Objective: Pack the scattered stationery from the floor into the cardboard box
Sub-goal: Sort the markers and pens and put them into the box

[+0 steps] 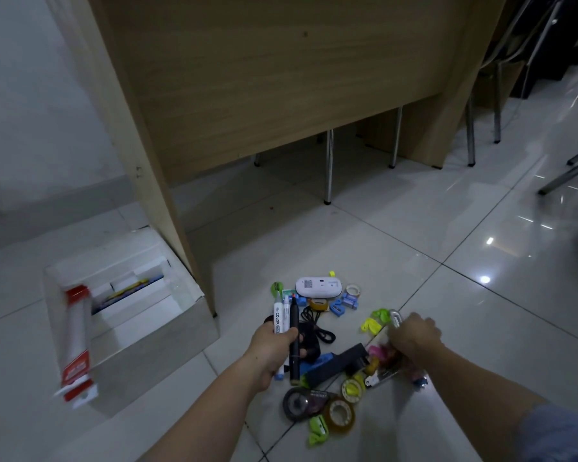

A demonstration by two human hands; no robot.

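Markers (278, 320) sit bunched in my left hand (274, 345), fingers wrapped round their barrels, long axes pointing away from me and slightly up. My right hand (414, 335) is well apart from it, lowered knuckles-up onto the right side of the stationery pile (334, 361). Its fingertips are hidden beneath it, so I cannot tell whether they have closed on anything. The cardboard box (161, 345) lies open on the floor to my left, against the foot of the desk panel (247, 78), with a red-and-white packet (75, 335) propped across its near corner. My left hand is the nearer one. I judge the next move is a sweep leftward, laying the markers lengthwise along the box's long side.
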